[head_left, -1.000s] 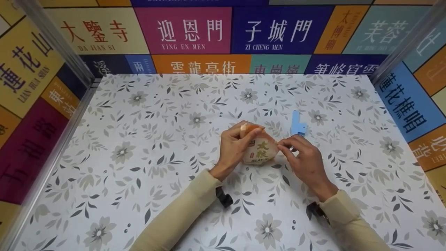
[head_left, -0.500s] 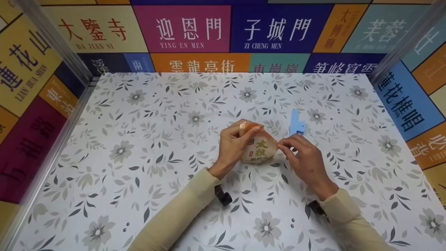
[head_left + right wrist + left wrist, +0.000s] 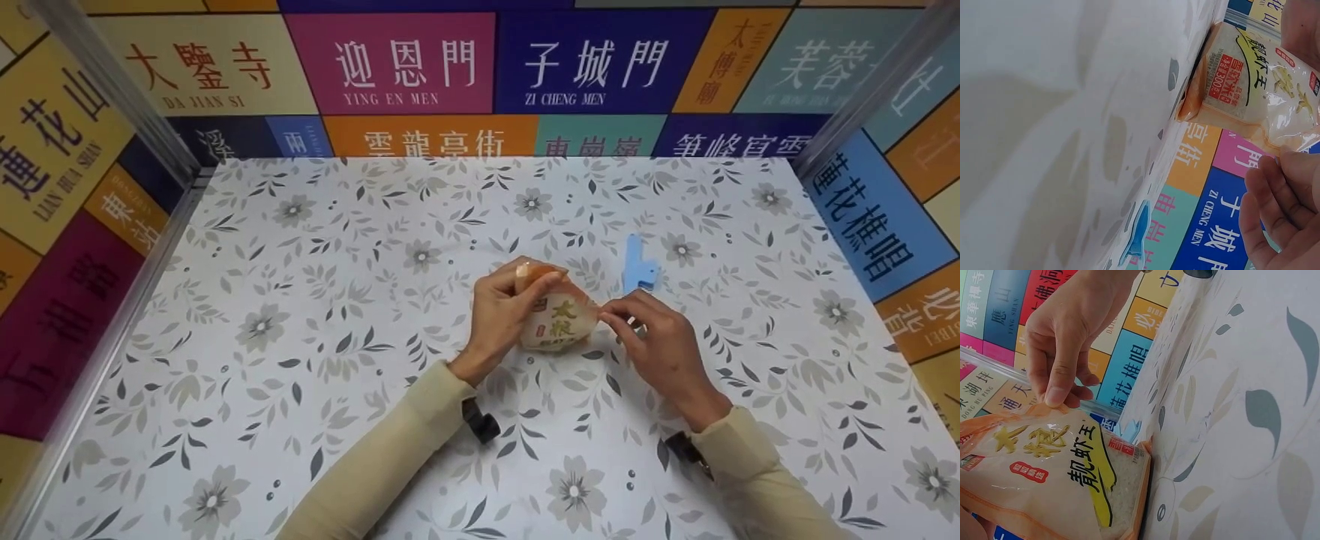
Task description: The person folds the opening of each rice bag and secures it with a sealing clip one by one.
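Beige sleeves (image 3: 390, 450) reach over the floral tabletop (image 3: 450, 480). Near its middle, the left hand (image 3: 502, 311) grips a printed bag (image 3: 559, 326) at the upper left; the right hand (image 3: 654, 341) pinches the bag's right edge. Just beyond lies a blue clip (image 3: 640, 268), then lettered panels (image 3: 390, 64).

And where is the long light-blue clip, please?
In the head view, the clip lies right of centre on the white floral tabletop, just beyond the right hand.
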`<state>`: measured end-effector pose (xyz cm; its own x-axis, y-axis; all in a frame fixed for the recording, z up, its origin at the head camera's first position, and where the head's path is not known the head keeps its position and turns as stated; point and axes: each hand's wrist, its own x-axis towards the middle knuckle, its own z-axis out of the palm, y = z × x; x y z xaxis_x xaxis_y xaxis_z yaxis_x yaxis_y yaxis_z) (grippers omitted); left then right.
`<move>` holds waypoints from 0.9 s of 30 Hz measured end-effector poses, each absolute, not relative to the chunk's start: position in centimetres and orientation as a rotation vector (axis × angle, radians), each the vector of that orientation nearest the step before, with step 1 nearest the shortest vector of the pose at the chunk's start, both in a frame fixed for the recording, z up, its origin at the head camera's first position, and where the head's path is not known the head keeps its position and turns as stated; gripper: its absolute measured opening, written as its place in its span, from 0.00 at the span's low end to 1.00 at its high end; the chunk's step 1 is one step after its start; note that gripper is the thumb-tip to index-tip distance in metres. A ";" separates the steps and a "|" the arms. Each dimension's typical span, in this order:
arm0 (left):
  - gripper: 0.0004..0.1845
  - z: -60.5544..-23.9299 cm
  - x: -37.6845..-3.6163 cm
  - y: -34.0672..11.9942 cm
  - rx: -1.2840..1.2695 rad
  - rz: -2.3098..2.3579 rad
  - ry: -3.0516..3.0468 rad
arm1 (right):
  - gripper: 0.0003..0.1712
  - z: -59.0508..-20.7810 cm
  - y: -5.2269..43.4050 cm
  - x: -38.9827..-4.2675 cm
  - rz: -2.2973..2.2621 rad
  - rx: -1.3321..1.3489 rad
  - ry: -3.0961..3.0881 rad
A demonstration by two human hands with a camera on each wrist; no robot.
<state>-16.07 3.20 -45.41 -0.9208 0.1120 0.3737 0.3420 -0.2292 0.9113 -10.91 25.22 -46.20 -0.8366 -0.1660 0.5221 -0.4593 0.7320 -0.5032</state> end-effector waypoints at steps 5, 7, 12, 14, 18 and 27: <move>0.07 -45.4 -16.1 3.2 -0.531 -2.300 -1.860 | 0.02 -46.2 25.3 -11.0 0.886 0.481 -2.482; 0.07 -45.4 -16.1 3.2 -0.522 -2.306 -1.863 | 0.02 -46.2 25.3 -11.0 0.895 0.478 -2.484; 0.07 -45.3 -16.1 3.2 -0.522 -2.307 -1.864 | 0.02 -46.2 25.3 -10.9 0.927 0.455 -2.496; 0.07 -45.3 -16.2 3.2 -0.528 -2.303 -1.860 | 0.02 -46.2 25.3 -10.9 0.932 0.448 -2.498; 0.06 -45.4 -16.3 3.2 -0.536 -2.307 -1.847 | 0.02 -46.2 25.3 -10.9 0.936 0.452 -2.494; 0.07 -45.5 -16.2 3.1 -0.540 -2.328 -1.871 | 0.03 -46.3 25.4 -10.8 0.978 0.445 -2.509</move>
